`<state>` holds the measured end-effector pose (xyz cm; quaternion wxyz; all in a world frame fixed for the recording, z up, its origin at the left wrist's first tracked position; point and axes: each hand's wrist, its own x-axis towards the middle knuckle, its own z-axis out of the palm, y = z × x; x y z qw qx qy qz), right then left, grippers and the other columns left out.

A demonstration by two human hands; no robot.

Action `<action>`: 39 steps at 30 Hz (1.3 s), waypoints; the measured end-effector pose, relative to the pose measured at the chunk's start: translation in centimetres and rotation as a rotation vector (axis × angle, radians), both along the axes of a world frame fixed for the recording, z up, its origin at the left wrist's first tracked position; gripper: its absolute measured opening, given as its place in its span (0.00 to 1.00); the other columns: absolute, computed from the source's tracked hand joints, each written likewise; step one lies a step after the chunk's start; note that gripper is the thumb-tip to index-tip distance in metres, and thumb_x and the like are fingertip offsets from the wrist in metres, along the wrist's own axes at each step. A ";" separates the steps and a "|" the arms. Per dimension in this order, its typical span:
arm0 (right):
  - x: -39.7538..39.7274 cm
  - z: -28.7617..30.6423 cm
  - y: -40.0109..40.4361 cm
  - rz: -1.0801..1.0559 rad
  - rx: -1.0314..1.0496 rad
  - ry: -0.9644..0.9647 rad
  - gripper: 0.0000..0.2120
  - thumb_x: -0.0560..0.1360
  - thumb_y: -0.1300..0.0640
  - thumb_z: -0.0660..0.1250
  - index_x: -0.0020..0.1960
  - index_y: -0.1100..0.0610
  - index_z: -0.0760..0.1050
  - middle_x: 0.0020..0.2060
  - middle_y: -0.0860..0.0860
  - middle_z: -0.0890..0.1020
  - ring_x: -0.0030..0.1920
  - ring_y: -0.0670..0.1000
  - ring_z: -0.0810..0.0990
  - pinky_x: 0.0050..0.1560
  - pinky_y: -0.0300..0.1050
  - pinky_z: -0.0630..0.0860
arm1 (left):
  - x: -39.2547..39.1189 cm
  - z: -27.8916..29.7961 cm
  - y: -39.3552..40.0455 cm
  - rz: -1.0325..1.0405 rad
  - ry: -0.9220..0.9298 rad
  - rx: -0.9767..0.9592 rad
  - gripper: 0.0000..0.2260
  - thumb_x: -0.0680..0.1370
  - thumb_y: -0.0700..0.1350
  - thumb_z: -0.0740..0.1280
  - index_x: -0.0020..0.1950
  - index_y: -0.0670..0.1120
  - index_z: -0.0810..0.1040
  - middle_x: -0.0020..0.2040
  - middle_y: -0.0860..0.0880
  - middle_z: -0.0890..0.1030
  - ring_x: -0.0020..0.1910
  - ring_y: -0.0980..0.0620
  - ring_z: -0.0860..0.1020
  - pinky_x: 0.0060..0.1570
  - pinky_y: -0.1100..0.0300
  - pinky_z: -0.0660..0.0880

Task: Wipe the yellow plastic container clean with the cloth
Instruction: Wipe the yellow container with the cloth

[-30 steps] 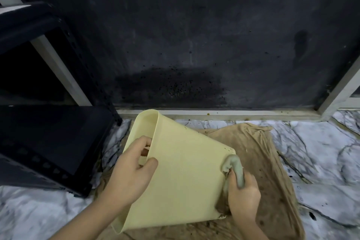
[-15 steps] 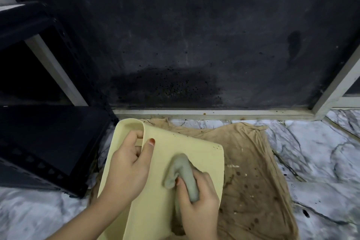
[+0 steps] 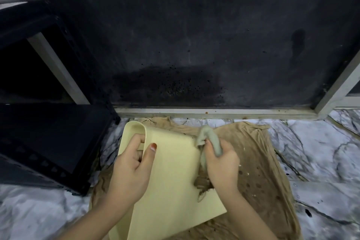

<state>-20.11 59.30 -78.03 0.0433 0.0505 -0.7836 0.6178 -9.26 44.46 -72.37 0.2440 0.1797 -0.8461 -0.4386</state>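
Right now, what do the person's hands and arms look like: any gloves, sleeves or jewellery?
Both are bare. The left hand and right hand wear no gloves, and no rings, watch or bracelet show. Both forearms are uncovered to the frame's edge, with no sleeve in view. The left thumbnail carries reddish-orange polish; the other nails cannot be made out.

Place: floor-level corner of a home, likely by a glazed door or window.
Floor: white marble-patterned floor [image 3: 321, 152] with dark veins, running left to right.
Far side: dark, speckled glass pane [image 3: 194, 35] in a pale metal frame [image 3: 214, 112], grime along its lower edge.
Left: black perforated plastic rack [image 3: 48, 142] standing on the floor.
Near centre: stained brown floor cloth [image 3: 259, 161] spread on the marble pattern.
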 end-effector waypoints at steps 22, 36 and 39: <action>3.1 4.6 -3.0 0.134 0.101 0.223 0.08 0.73 0.53 0.64 0.49 0.53 0.79 0.41 0.51 0.79 0.41 0.49 0.77 0.41 0.46 0.72 | 0.4 0.3 -0.1 -0.055 -0.018 -0.035 0.13 0.75 0.60 0.59 0.47 0.52 0.73 0.25 0.36 0.71 0.22 0.43 0.64 0.21 0.52 0.64; -2.2 -1.7 6.9 -0.082 0.252 -0.292 0.09 0.70 0.53 0.67 0.33 0.53 0.72 0.28 0.53 0.77 0.32 0.55 0.75 0.30 0.45 0.67 | 0.4 2.4 1.0 -0.150 -0.052 0.092 0.10 0.68 0.47 0.63 0.37 0.41 0.68 0.31 0.40 0.68 0.29 0.49 0.66 0.31 0.58 0.64; -1.8 -2.3 7.7 -0.103 0.244 -0.295 0.12 0.71 0.54 0.67 0.30 0.51 0.70 0.24 0.51 0.73 0.27 0.52 0.72 0.27 0.43 0.63 | 0.0 2.9 1.6 -0.068 -0.066 0.224 0.14 0.75 0.42 0.63 0.31 0.46 0.65 0.28 0.49 0.63 0.28 0.55 0.63 0.31 0.60 0.62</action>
